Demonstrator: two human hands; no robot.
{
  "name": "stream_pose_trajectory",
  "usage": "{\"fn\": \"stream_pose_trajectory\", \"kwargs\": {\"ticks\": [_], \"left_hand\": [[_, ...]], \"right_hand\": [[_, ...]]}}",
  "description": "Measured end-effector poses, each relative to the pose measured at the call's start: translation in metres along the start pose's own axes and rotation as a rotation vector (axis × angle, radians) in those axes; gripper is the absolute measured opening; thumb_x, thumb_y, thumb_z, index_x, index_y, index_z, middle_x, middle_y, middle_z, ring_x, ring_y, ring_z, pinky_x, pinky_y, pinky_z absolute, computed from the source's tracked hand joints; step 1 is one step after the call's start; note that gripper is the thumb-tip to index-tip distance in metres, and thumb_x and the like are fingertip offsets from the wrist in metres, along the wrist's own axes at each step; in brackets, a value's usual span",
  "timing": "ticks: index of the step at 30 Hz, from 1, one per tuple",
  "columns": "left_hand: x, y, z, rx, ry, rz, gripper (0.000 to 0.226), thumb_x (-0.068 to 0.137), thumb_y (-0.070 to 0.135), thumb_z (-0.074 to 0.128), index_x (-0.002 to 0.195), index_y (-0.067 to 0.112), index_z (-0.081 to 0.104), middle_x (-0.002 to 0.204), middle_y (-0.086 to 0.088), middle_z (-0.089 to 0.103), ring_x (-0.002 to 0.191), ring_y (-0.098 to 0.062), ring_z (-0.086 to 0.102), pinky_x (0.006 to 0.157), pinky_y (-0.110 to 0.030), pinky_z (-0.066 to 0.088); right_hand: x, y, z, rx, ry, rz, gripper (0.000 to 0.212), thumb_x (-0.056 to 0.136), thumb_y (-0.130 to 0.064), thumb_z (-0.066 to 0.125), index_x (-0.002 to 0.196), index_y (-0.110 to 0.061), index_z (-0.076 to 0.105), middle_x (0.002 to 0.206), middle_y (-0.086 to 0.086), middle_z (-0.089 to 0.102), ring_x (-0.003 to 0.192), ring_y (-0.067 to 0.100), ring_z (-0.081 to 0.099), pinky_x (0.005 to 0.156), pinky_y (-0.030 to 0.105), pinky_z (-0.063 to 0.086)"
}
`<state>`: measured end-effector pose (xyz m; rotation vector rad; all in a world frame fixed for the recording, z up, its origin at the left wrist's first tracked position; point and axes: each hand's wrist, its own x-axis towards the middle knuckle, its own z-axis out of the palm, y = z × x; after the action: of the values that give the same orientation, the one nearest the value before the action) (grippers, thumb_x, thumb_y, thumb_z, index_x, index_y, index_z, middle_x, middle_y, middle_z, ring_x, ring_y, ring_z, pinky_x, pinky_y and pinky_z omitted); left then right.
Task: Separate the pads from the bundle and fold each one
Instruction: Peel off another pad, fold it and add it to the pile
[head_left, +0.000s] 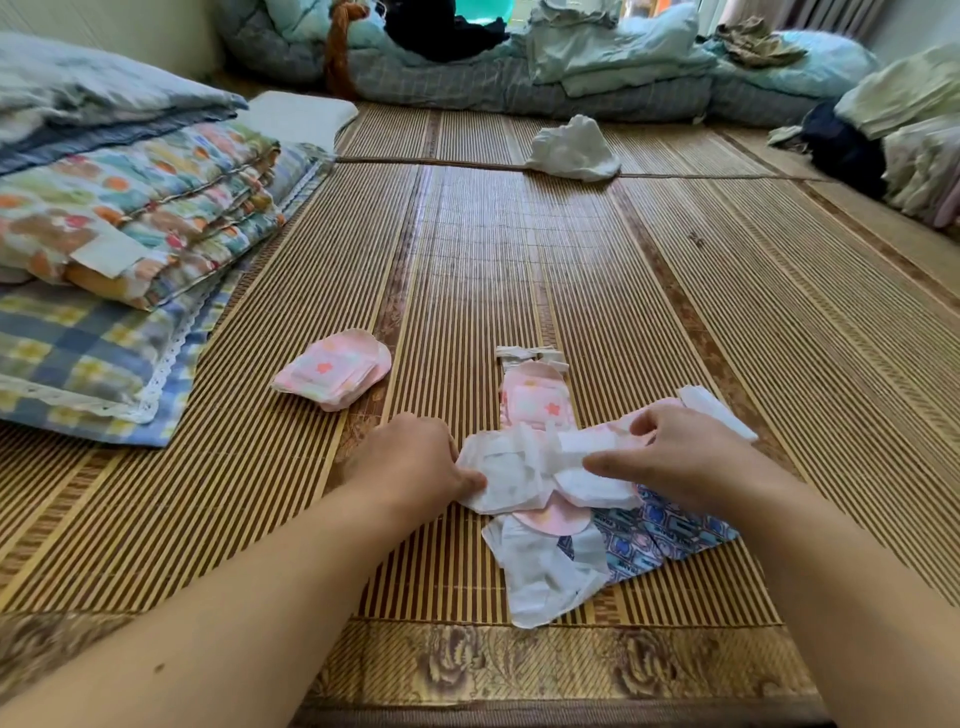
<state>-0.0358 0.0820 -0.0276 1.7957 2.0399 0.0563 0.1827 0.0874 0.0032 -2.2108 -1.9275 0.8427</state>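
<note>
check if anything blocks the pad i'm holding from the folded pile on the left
Nothing visible: only bare mat lies between the pad, held by the left hand and right hand, and the folded pile.

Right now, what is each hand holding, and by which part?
Both hold the same white pad. The left hand pinches its left end; the right hand grips its right end between thumb and fingers.

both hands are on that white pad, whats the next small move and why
Probably bring the left end over toward the middle. The left hand pinches the left end of the white pad, the right hand grips its right half, and it lies spread open on the mat, while folded pink pads already sit aside to the left.
</note>
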Motion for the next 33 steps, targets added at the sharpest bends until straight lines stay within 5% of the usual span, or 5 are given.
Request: {"fn": "stream_pose_trajectory", "kwargs": {"ticks": [4, 8, 17, 22, 33], "left_hand": [[-0.002, 0.002, 0.001, -0.015, 0.012, -0.013, 0.036, 0.074, 0.056, 0.068, 0.089, 0.023, 0.068, 0.092, 0.002, 0.066, 0.089, -0.021, 0.06, 0.08, -0.038, 0.052], [-0.004, 0.004, 0.001, -0.083, -0.008, -0.019, 0.021, 0.077, 0.046, 0.067, 0.083, 0.026, 0.064, 0.09, 0.003, 0.065, 0.095, -0.024, 0.058, 0.088, -0.044, 0.05], [-0.01, 0.015, -0.013, -0.655, -0.079, 0.08, 0.037, 0.087, 0.016, 0.064, 0.118, 0.025, 0.046, 0.096, -0.004, 0.062, 0.079, -0.018, 0.065, 0.07, -0.033, 0.057], [-0.019, 0.027, -0.026, -1.073, -0.169, 0.138, 0.027, 0.089, 0.004, 0.059, 0.112, 0.018, 0.06, 0.091, -0.012, 0.066, 0.07, -0.018, 0.063, 0.068, -0.034, 0.054], [-0.02, 0.038, -0.024, -1.152, -0.16, 0.082, 0.037, 0.088, 0.003, 0.061, 0.121, 0.019, 0.056, 0.091, -0.016, 0.072, 0.071, -0.017, 0.071, 0.068, -0.033, 0.055]], "right_hand": [[0.001, -0.003, 0.009, -0.171, 0.117, -0.051, 0.018, 0.078, -0.026, 0.064, 0.07, -0.01, 0.059, 0.068, 0.004, 0.06, 0.063, 0.015, 0.055, 0.052, 0.028, 0.041], [0.006, 0.003, 0.007, -0.059, 0.145, -0.017, 0.029, 0.081, -0.014, 0.056, 0.053, -0.011, 0.052, 0.053, 0.004, 0.049, 0.051, 0.017, 0.045, 0.045, 0.027, 0.028], [0.01, 0.015, -0.004, 0.471, 0.247, -0.036, 0.013, 0.08, -0.015, 0.067, 0.07, -0.008, 0.07, 0.078, 0.012, 0.071, 0.077, 0.033, 0.069, 0.074, 0.051, 0.058], [-0.001, -0.003, -0.002, 0.618, 0.311, -0.238, 0.01, 0.084, -0.017, 0.067, 0.075, -0.015, 0.068, 0.071, -0.001, 0.067, 0.064, 0.012, 0.06, 0.055, 0.017, 0.048], [-0.022, -0.034, 0.024, 0.381, 0.428, -0.548, 0.007, 0.075, -0.025, 0.076, 0.072, -0.019, 0.076, 0.064, -0.008, 0.068, 0.066, 0.008, 0.063, 0.058, 0.018, 0.049]]}}
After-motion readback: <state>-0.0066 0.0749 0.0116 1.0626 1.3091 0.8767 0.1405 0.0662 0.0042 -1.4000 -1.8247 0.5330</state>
